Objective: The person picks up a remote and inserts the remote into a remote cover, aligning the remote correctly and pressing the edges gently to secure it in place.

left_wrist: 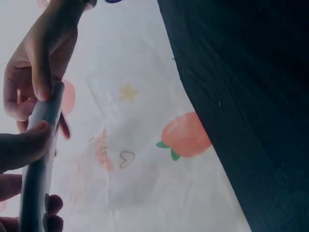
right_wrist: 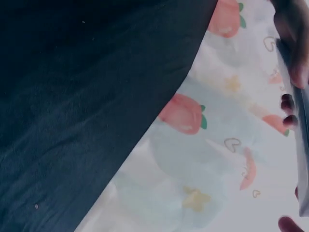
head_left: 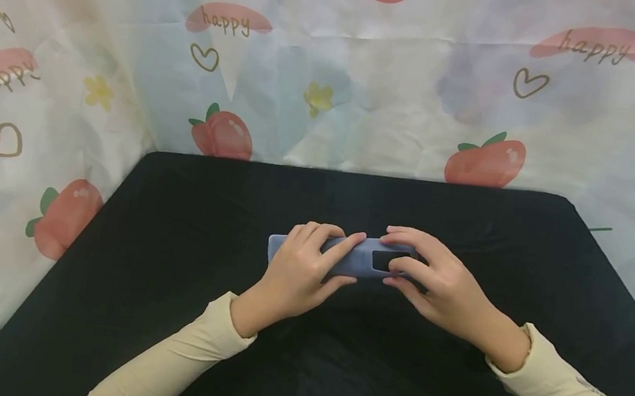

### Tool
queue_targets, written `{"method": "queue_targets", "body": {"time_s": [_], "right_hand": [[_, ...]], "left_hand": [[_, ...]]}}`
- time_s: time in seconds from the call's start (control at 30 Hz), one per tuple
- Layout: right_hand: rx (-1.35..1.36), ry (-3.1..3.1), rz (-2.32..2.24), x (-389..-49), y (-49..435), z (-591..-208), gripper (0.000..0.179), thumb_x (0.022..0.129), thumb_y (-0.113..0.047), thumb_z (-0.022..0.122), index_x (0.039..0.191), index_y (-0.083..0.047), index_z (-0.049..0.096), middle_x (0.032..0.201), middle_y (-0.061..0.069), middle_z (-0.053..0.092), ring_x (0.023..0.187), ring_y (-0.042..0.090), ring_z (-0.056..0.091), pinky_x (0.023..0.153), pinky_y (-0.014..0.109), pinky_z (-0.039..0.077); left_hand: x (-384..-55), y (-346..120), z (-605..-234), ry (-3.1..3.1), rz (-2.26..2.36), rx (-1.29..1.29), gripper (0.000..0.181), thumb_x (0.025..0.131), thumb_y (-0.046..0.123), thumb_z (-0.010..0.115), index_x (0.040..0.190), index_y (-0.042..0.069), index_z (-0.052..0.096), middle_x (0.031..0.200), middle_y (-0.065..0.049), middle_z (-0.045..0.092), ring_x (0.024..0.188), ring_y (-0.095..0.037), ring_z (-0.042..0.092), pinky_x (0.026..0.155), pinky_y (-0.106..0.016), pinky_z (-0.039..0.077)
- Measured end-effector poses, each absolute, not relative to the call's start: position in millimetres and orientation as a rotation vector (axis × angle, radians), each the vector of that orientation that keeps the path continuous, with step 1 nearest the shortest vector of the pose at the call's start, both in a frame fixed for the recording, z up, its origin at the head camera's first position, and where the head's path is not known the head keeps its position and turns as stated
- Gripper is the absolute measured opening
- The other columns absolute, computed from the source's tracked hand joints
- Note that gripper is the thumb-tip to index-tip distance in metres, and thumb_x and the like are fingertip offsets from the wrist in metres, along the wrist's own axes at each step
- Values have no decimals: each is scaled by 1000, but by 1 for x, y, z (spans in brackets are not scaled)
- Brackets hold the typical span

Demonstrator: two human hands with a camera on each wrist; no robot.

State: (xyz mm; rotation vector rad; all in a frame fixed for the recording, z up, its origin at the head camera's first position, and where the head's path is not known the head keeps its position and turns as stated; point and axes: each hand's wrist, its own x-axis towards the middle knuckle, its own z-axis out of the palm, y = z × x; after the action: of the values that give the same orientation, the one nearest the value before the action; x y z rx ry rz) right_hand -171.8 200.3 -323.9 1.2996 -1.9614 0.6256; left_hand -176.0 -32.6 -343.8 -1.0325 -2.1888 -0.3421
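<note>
A slim blue slab (head_left: 361,262), phone-like in shape, is held lengthwise above the black table in the head view. A black rectangular panel (head_left: 379,260) sits at its right end. My left hand (head_left: 301,263) grips the left part, fingers over the upper face and thumb along the near edge. At the other end, my right hand (head_left: 446,281) holds it between fingers and thumb, with one fingertip over the panel. The left wrist view shows the slab (left_wrist: 35,193) edge-on between both hands. In the right wrist view the slab (right_wrist: 301,130) is partly cut off.
A black cloth covers the table (head_left: 175,208). Behind and beside it hangs a pale curtain (head_left: 362,112) printed with fruit, hearts and flowers, reaching the table's back edge. Cream sleeves (head_left: 182,352) cover both forearms.
</note>
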Motion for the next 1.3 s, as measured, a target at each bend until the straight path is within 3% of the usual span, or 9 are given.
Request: {"method": "queue_targets", "body": {"time_s": [0.17, 0.33, 0.53, 0.8, 0.87, 0.97, 1.07, 1.2, 1.3], "right_hand": [[1248, -1982, 597, -172, 194, -328, 34, 97, -29, 49, 77, -3, 60, 110, 15, 64, 102, 26, 61, 97, 15, 41], [1235, -1925, 583, -174, 189, -333, 36, 97, -26, 50, 74, -1, 58, 105, 16, 65, 100, 31, 62, 105, 24, 37], [1198, -1865, 724, -176, 185, -340, 35, 96, -24, 52, 71, 1, 55, 99, 18, 65, 98, 31, 61, 104, 16, 37], [1179, -1994, 766, -177, 185, -338, 37, 93, -33, 54, 87, 4, 56, 109, 18, 61, 102, 26, 57, 90, 12, 40], [1171, -2082, 647, -178, 187, -333, 50, 88, -41, 58, 102, 6, 55, 117, 18, 58, 104, 26, 56, 88, 18, 42], [1144, -2138, 413, -180, 191, -326, 74, 69, -41, 79, 119, 6, 52, 113, 18, 60, 97, 28, 60, 83, 31, 49], [1108, -2099, 238, -181, 196, -320, 73, 55, -26, 90, 113, 4, 59, 96, 15, 65, 80, 28, 62, 68, 40, 52], [1087, -2041, 269, -181, 202, -318, 45, 82, -36, 70, 103, 3, 62, 85, 13, 65, 71, 26, 60, 63, 40, 50], [1097, -1972, 313, -182, 202, -321, 52, 94, -45, 46, 100, 3, 64, 82, 12, 65, 70, 25, 61, 63, 40, 51]], "left_hand": [[-176, -32, -344, -2188, -326, -996, 55, 78, 35, 75, 125, 14, 61, 104, -7, 61, 88, -20, 57, 76, -32, 47], [-175, -31, -348, -2206, -334, -982, 55, 76, 32, 78, 125, 15, 61, 104, -6, 61, 88, -20, 56, 77, -32, 46], [-173, -27, -351, -2177, -375, -958, 55, 76, 31, 78, 126, 16, 61, 104, -7, 61, 90, -20, 55, 79, -33, 46], [-178, -29, -353, -2167, -348, -958, 55, 77, 34, 76, 126, 14, 60, 105, -6, 61, 91, -20, 55, 80, -33, 46], [-180, -30, -351, -2159, -343, -981, 56, 78, 36, 75, 127, 14, 59, 106, -6, 60, 91, -20, 55, 79, -32, 46], [-183, -32, -347, -2115, -307, -1025, 59, 79, 39, 73, 128, 12, 58, 106, -6, 61, 93, -20, 58, 81, -32, 48], [-186, -37, -341, -2067, -199, -1011, 63, 76, 42, 75, 128, 11, 57, 106, -5, 63, 93, -20, 60, 82, -32, 48], [-191, -49, -336, -2057, -33, -899, 50, 69, 33, 77, 112, 12, 63, 93, -2, 66, 85, -19, 62, 81, -34, 48], [-194, -53, -335, -2074, 14, -864, 33, 65, 22, 72, 93, 10, 61, 79, -1, 65, 73, -18, 61, 75, -33, 48]]}}
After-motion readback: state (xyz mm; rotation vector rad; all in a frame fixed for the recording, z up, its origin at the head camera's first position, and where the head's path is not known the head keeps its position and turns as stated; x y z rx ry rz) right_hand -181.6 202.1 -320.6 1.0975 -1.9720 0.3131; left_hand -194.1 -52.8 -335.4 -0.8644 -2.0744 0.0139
